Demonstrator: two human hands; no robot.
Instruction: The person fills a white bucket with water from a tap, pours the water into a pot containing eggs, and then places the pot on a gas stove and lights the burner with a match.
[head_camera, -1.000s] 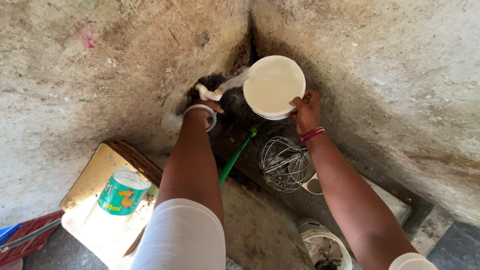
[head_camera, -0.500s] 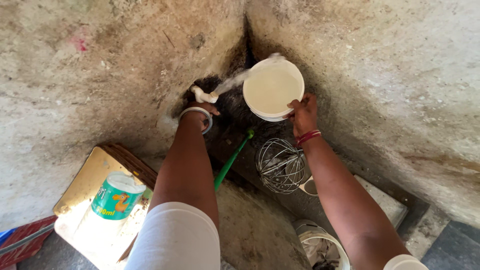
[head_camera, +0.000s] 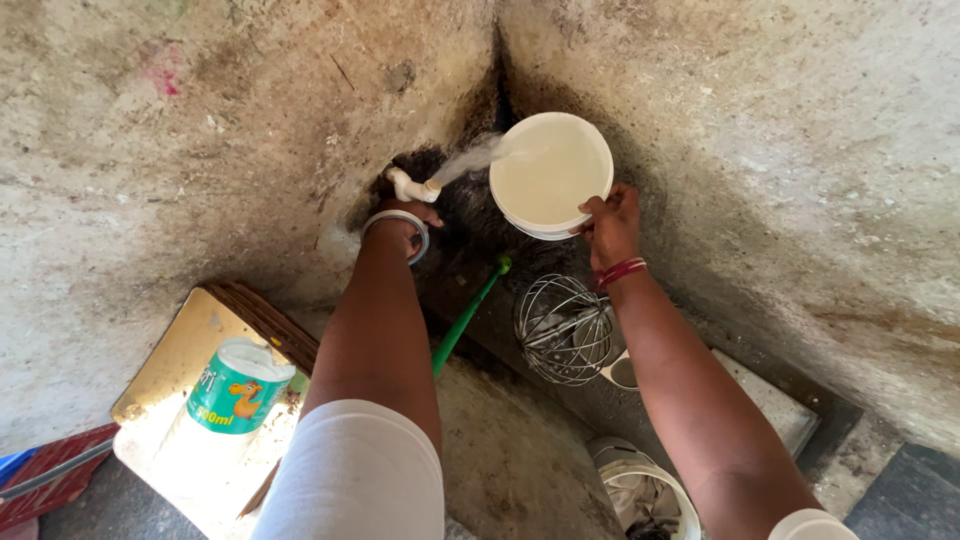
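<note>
Nearest to you, at the bottom edge of the view, your two forearms reach forward and up into a corner where two rough, stained concrete walls (head_camera: 200, 150) meet; a white sleeve covers each upper arm. Low on the left, a white bottle with a green label (head_camera: 232, 388) stands on a pale yellow board (head_camera: 180, 350), and a red crate (head_camera: 50, 480) shows just at the lower left corner. Low on the right, a white container (head_camera: 640, 495) sits beside your right arm, its contents too dark to make out.

Between your arms, a wire whisk head (head_camera: 565, 328) rests on the dark wet ledge, close to your right forearm. A green stick-like handle (head_camera: 468, 315) slants up between it and your left arm.

Farther on, your left hand (head_camera: 405, 222), with a silver bangle at the wrist, is up at a small white tap (head_camera: 412, 186) that juts from the dark patch of wall. It lies just below and behind the tap; you cannot tell from here whether the fingers are wrapped around the tap or only touching it. Water sprays from the tap to the right.

Your right hand (head_camera: 612, 225), with a red band at the wrist, pinches the lower right rim of a round white bucket (head_camera: 550, 172), thumb over the edge and fingers beneath. You hold the bucket tilted, its open mouth facing you, raised in the corner just right of the tap, and the spray reaches its upper left rim.
</note>
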